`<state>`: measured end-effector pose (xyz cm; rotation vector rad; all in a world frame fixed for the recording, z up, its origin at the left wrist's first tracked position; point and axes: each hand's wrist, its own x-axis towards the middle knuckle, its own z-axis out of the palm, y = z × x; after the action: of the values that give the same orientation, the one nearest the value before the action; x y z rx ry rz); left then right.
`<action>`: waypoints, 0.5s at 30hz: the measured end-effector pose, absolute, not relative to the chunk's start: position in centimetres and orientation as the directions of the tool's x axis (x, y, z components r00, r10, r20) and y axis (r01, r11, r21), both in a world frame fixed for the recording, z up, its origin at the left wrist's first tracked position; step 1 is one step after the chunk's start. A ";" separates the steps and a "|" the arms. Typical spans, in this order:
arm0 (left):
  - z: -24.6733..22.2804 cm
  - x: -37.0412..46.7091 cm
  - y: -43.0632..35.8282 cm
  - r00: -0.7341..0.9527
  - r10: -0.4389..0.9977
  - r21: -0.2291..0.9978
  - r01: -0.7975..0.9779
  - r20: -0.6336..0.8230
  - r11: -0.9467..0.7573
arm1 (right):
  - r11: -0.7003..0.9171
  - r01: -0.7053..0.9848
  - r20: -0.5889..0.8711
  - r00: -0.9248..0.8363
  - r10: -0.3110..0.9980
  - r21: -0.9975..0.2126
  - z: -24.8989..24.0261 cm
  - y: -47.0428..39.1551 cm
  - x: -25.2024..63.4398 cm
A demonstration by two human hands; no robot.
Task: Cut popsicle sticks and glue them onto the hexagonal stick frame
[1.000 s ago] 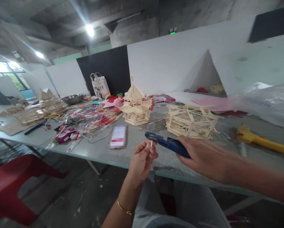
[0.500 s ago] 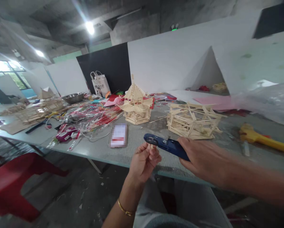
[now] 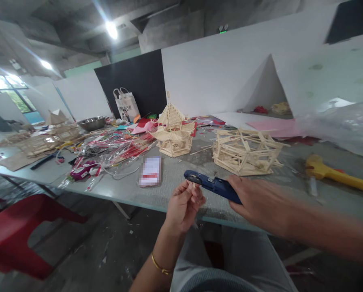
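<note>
My right hand [image 3: 245, 198] is closed round the handle of a dark blue tool [image 3: 213, 187], whose rounded head points left. Under that head, the fingers of my left hand [image 3: 184, 205] pinch a small pale wooden stick [image 3: 194, 185]; its tip shows between the fingers, touching or very near the tool. Beyond my hands, a tiered pagoda model [image 3: 174, 140] made of sticks stands on the table. To its right is an open stick frame [image 3: 246, 154], nearer my right hand.
A phone [image 3: 150, 171] lies left of my hands. A yellow glue gun [image 3: 336, 174] rests at the right. Plastic-wrapped red sticks [image 3: 129, 148] and a metal bowl [image 3: 92, 123] are at the left. A red stool [image 3: 23, 227] stands beside the table [image 3: 123, 198].
The camera view has shifted slightly, so the tabletop things appear a little higher. Both hands keep nearly the same pose, and the tool's head remains over the left fingertips.
</note>
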<state>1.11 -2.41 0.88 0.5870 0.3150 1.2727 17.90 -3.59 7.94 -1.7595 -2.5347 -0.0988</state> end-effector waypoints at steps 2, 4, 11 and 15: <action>0.7 1.2 -2.4 0.231 0.966 0.593 -0.796 0.116 0.119 | 0.349 0.937 0.084 -0.348 0.934 0.008 7.9 -3.6 17.9; 0.4 1.4 -2.3 0.187 0.972 0.615 -0.786 0.142 0.061 | 0.349 0.937 0.078 -0.347 0.935 -0.006 7.8 -3.5 17.8; -0.2 1.7 -2.4 0.141 0.981 0.625 -0.780 0.134 0.027 | 0.288 0.957 0.018 -0.289 0.957 0.042 6.4 -3.5 17.8; -0.1 1.9 -2.6 0.119 0.990 0.639 -0.768 0.071 0.047 | 0.295 0.954 0.153 -0.299 0.942 0.054 5.4 -3.1 17.9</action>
<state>1.88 -2.61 -0.11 0.6181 0.4489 1.4112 17.88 -3.09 5.36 -1.8016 -2.4523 -0.2052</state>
